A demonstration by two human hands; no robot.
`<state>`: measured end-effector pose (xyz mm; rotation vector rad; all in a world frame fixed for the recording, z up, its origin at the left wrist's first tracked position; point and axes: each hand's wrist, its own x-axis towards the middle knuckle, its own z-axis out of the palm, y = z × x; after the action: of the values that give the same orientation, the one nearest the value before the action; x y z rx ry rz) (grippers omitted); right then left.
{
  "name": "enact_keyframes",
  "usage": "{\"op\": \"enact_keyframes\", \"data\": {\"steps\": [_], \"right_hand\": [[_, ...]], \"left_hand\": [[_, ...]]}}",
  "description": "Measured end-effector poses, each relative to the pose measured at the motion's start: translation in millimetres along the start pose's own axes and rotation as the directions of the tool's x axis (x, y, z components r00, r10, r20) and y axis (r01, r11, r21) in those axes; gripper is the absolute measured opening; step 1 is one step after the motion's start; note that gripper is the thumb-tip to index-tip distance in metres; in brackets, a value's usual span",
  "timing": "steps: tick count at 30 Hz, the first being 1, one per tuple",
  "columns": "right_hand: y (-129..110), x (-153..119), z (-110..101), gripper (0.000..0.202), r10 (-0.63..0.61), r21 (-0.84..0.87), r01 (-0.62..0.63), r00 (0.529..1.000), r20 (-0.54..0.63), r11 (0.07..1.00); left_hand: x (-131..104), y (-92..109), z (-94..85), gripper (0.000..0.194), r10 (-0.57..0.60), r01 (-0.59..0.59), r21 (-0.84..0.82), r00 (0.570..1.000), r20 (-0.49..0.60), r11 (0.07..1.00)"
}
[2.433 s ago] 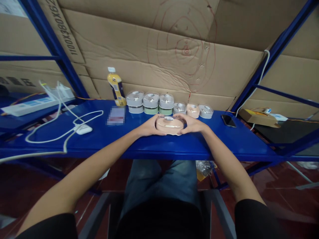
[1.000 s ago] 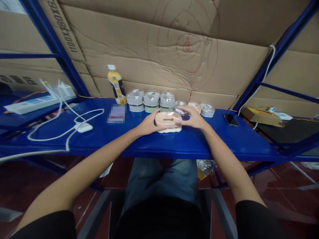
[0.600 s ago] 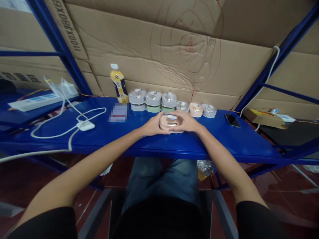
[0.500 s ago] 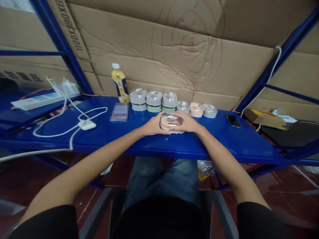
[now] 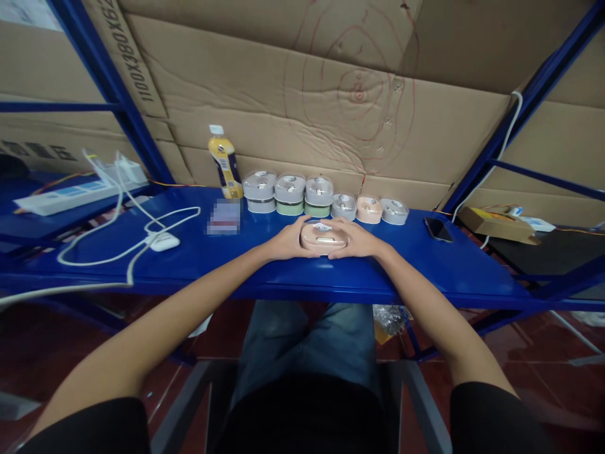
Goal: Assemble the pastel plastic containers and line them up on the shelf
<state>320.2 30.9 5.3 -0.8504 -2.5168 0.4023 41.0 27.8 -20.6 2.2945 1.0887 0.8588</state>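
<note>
A pinkish-beige box with a clear lid (image 5: 324, 238) is between my two hands, low over the front half of the blue table (image 5: 227, 268). My left hand (image 5: 289, 241) wraps round its left end, and my right hand (image 5: 355, 239) wraps round its right end. A white label shows on top of the box and a small bar on its front. Behind it stands a row of similar clear-lidded boxes: grey ones stacked on grey and green ones (image 5: 290, 189), then a single grey box (image 5: 343, 207), a peach box (image 5: 369, 210) and another grey box (image 5: 394, 212).
A yellow drink bottle (image 5: 225, 162) stands at the back left, with a blurred-out flat item (image 5: 224, 217) before it. A white cable with its adapter (image 5: 162, 241) lies further left. On the right are a phone (image 5: 438, 229) and an opened cardboard box (image 5: 498, 225).
The held box has turned and levelled slightly between my hands, and its front edge now faces me more squarely. Both hands stay round it. The camera view has shifted a little.
</note>
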Motion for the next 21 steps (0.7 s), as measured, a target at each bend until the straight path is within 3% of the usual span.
{"op": "enact_keyframes", "data": {"steps": [4,6,7,8,9,11,12,14,16,21], "right_hand": [[4.2,-7.4,-14.4,0.103,0.045,0.007,-0.045,0.995,-0.086,0.999],[11.0,-10.0,-33.0,0.099,0.082,-0.001,-0.085,0.971,-0.224,0.996],[16.6,-11.0,-44.8,0.098,0.120,-0.013,-0.132,0.936,-0.331,0.991],[23.7,-11.8,-57.5,0.097,0.181,-0.025,-0.215,0.874,-0.452,0.976],[32.1,-12.2,-70.1,0.097,0.256,-0.033,-0.336,0.775,-0.577,0.941],[51.0,-12.0,-91.7,0.097,0.412,0.008,-0.619,0.514,-0.753,0.785],[60.4,-11.4,-99.3,0.095,0.487,0.063,-0.736,0.378,-0.788,0.674],[76.9,-9.2,-106.6,0.090,0.578,0.132,-0.871,0.194,-0.792,0.473],[88.8,-6.3,-104.7,0.083,0.604,0.129,-0.930,0.114,-0.789,0.343],[100.2,-1.8,-90.5,0.080,0.600,0.059,-0.967,0.105,-0.793,0.247]], "left_hand": [[-2.4,-3.9,-4.0,0.116,0.009,-0.011,-0.049,0.999,-0.045,0.999],[-3.1,-4.1,-5.8,0.107,-0.016,0.010,-0.063,0.995,-0.096,0.998],[-3.2,-3.5,-6.5,0.102,-0.033,0.026,-0.062,0.992,-0.118,0.998],[-3.3,-2.5,-7.0,0.099,-0.051,0.044,-0.056,0.990,-0.129,0.997],[-3.3,-1.2,-7.3,0.096,-0.067,0.062,-0.044,0.989,-0.130,0.997],[-3.1,1.1,-7.5,0.094,-0.089,0.087,-0.019,0.990,-0.113,0.996],[-3.0,1.9,-7.4,0.093,-0.094,0.094,-0.009,0.990,-0.106,0.996],[-2.6,2.3,-6.9,0.091,-0.102,0.103,0.002,0.989,-0.107,0.995],[-2.2,1.5,-6.2,0.090,-0.111,0.113,0.009,0.988,-0.110,0.994],[-1.7,-1.4,-5.3,0.088,-0.110,0.114,0.031,0.989,-0.094,0.993]]}}
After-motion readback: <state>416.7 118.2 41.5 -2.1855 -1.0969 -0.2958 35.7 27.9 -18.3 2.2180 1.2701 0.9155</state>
